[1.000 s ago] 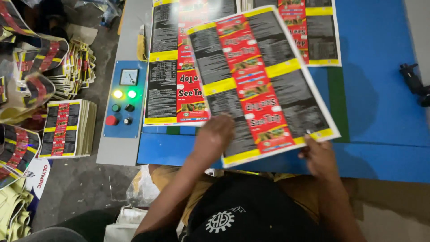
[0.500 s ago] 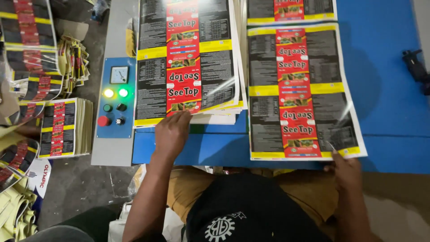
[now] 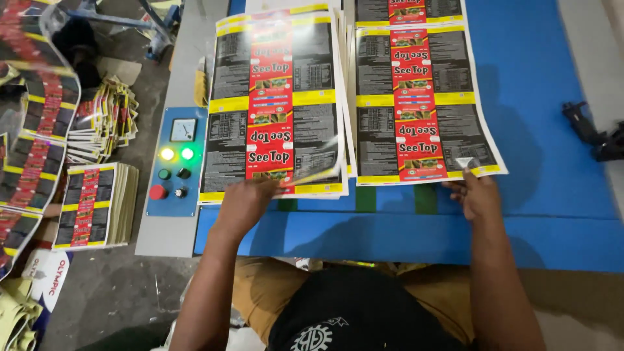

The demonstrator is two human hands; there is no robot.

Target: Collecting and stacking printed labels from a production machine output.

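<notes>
Printed label sheets lie in two stacks on the blue bench, long axes running away from the person. Left hand lifts the near stack's corner; right hand pinches the other sheet.

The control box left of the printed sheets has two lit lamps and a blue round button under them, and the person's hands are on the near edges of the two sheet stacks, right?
Not quite. The head view shows the control box with two lit lamps and a red round button, not blue. The left hand and right hand do sit at the near edges of the left stack and right stack.
</notes>
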